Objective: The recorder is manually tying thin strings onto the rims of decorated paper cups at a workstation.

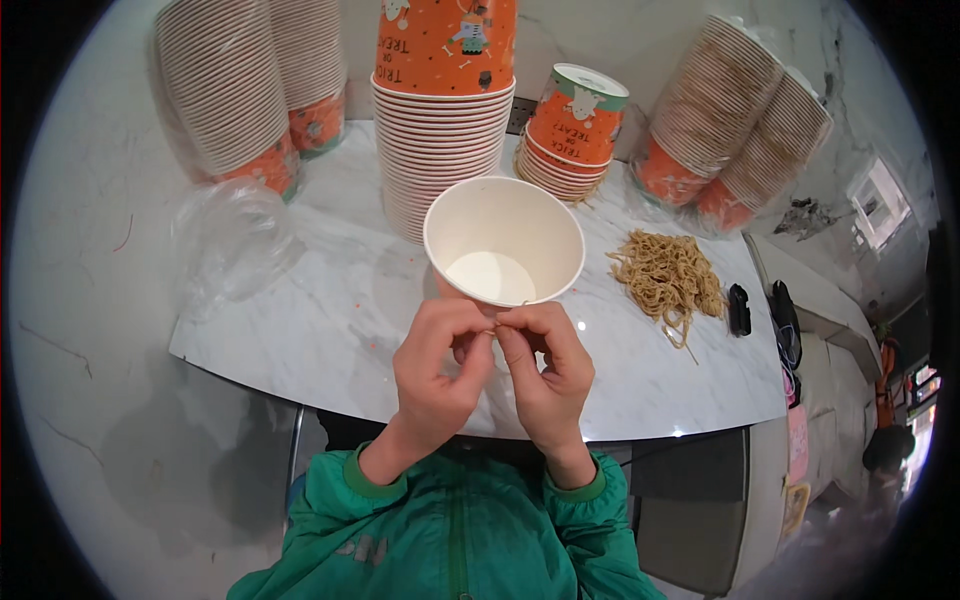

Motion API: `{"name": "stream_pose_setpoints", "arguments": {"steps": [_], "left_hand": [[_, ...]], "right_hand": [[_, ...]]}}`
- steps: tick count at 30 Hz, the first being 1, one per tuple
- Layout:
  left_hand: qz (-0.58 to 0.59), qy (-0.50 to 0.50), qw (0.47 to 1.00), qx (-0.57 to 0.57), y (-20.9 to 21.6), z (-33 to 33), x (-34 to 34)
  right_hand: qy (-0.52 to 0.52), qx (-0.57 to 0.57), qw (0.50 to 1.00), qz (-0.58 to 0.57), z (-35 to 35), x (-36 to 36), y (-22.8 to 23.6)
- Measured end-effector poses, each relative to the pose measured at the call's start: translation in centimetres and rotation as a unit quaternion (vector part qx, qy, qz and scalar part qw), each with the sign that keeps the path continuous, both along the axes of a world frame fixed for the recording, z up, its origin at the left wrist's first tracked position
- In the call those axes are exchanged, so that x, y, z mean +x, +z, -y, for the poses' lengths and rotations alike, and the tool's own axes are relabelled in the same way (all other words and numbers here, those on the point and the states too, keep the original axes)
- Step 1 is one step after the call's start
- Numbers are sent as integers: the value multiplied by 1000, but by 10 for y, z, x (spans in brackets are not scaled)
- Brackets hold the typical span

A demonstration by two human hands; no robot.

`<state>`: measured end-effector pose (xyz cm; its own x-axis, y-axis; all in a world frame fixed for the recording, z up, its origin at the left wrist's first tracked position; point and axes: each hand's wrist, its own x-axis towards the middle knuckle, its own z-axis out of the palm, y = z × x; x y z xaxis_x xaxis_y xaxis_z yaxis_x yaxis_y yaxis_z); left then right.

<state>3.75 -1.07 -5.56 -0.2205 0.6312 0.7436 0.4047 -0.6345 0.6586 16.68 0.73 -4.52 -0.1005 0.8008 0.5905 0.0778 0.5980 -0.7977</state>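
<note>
A white-lined paper bucket (478, 240) stands on the table, its open mouth tilted toward me. My left hand (445, 362) and my right hand (545, 368) meet just in front of its near rim, thumbs and forefingers pinched together. Between the fingertips shows a bit of thin tan cord, most of it hidden by the fingers. A tall stack of nested orange-printed paper buckets (445, 125) rises behind the bucket. To the right lies a tangled heap of tan cord pieces (670, 280).
A shorter upside-down bucket stack (575, 130) stands behind, at right. Plastic-wrapped bucket stacks stand at far left (225, 90) and far right (715, 110). Crumpled clear plastic (235, 245) lies at left; a small black object (739, 310) sits near the marble table's (330, 330) right edge.
</note>
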Motion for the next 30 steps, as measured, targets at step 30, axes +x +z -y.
{"name": "stream_pose_setpoints", "arguments": {"steps": [30], "left_hand": [[-41,-158,984,-74,22,-12,-20]], "right_hand": [[107,-137,982,-69,-13,19,9]]}}
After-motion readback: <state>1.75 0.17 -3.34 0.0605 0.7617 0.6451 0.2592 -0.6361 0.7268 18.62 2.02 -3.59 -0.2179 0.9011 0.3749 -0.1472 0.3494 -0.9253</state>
